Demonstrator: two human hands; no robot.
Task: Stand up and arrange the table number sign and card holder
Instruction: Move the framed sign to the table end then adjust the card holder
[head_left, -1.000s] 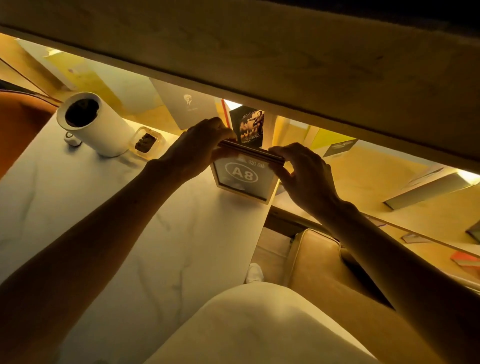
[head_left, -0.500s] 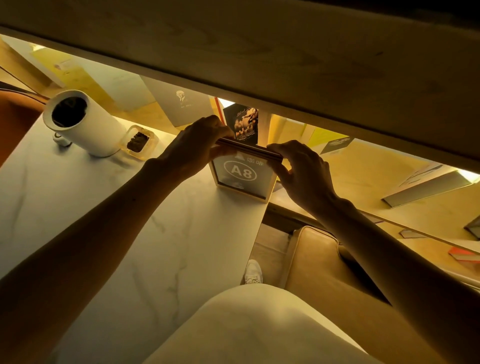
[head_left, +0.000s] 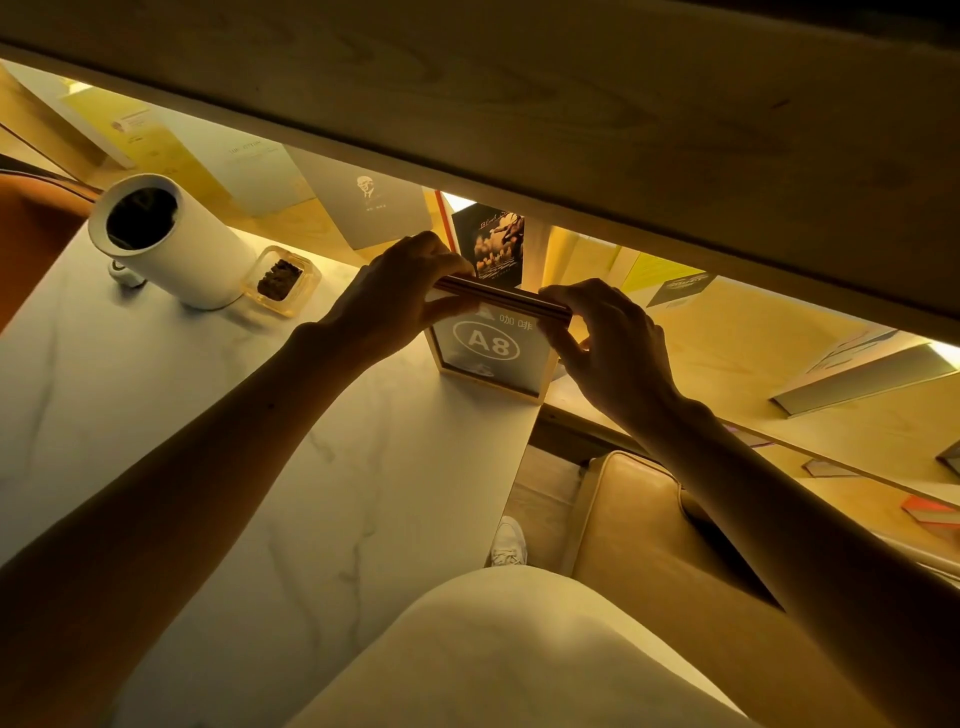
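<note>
While both hands pinch the top rail of the A8 table number sign (head_left: 488, 345), the left hand (head_left: 400, 296) and right hand (head_left: 605, 340) would do best to press down evenly and square its base to the table (head_left: 208, 441) edge. Upright at the far right corner, it faces the person, its top rail running left to right

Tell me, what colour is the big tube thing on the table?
White, with a dark opening at its top. The head view shows the tube standing left of both hands.
</note>
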